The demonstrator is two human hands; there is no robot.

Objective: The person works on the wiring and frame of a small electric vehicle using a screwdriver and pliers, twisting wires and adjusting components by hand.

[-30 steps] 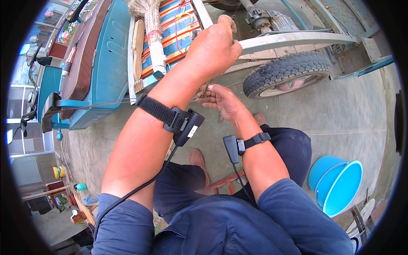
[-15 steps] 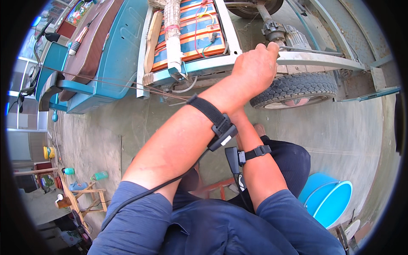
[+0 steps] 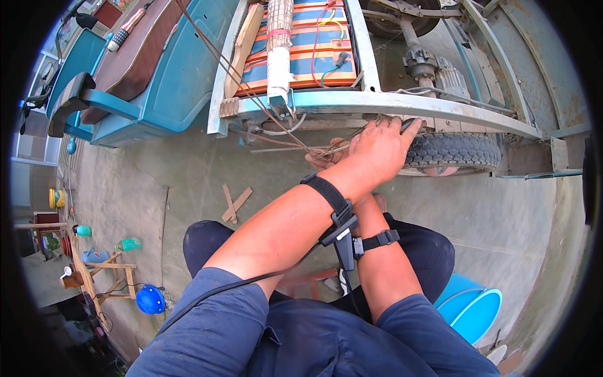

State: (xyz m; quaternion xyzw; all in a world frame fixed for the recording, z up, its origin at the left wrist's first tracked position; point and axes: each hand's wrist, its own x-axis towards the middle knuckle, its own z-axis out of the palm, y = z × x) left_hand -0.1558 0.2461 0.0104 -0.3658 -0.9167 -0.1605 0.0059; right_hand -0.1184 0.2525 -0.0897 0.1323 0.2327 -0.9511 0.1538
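My forearms cross, the left over the right. My left hand [image 3: 380,149] is in front of the frame's pale front rail [image 3: 352,100], beside the tyre [image 3: 449,151]. Its fingers are closed; a small dark piece [image 3: 409,122] shows at the fingertips, too little of it to name. Partly hidden beneath the left wrist, my right hand [image 3: 330,154] closes around several thin brown wires [image 3: 276,120]. These run up and left past the rail toward the blue seat body. Above the rail lie orange and blue batteries [image 3: 308,47] with red and green leads.
The blue-green vehicle body [image 3: 169,69] with its brown seat [image 3: 135,53] stands at left. A screwdriver-like tool [image 3: 125,31] lies on the seat. An axle [image 3: 418,60] is at the far right. Around me are a blue bucket [image 3: 468,308], crossed wood strips [image 3: 236,202] and a blue helmet [image 3: 151,299].
My left hand has come down from above the rail to just below it. The right hand has come into sight at its left, holding the wires, which now slope more steeply. The view has shifted.
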